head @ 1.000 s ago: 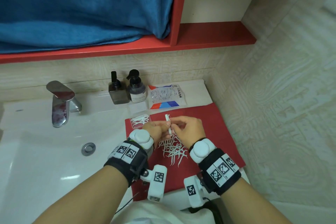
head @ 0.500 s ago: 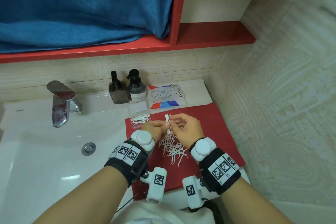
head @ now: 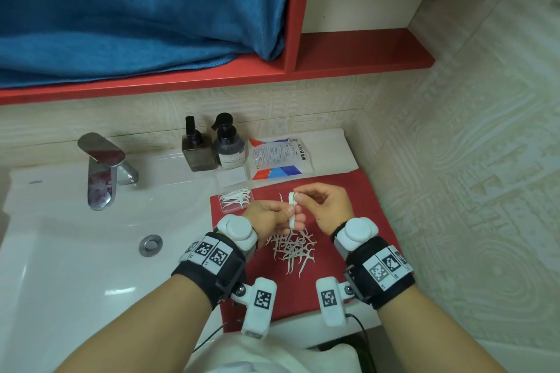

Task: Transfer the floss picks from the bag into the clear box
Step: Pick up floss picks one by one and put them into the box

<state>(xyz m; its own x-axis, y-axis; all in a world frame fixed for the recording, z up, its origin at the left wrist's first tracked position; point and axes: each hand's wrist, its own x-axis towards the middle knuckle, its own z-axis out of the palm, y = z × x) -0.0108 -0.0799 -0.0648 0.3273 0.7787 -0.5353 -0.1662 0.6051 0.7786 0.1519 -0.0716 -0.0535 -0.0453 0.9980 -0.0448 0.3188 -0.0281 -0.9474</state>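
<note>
A small stack of white floss picks (head: 292, 209) stands upright between my two hands above the red mat (head: 357, 203). My left hand (head: 269, 219) grips the stack's lower part. My right hand (head: 325, 206) pinches its top end with thumb and forefinger. Below my hands, a loose pile of floss picks (head: 292, 250) lies on the mat. The clear box (head: 236, 198), its lid open toward the wall, sits at the mat's far left corner with several picks inside. The floss bag (head: 277, 157) lies flat behind the mat.
Two dark pump bottles (head: 212, 145) stand against the wall left of the bag. The white sink basin (head: 75, 251) with a chrome faucet (head: 101, 171) fills the left. A red shelf (head: 212, 76) with a blue towel (head: 136, 9) hangs overhead. A tiled wall closes the right.
The stack of picks has stayed between both hands; my right fingers have shifted up to pinch its top end. Hands stay over the mat.
</note>
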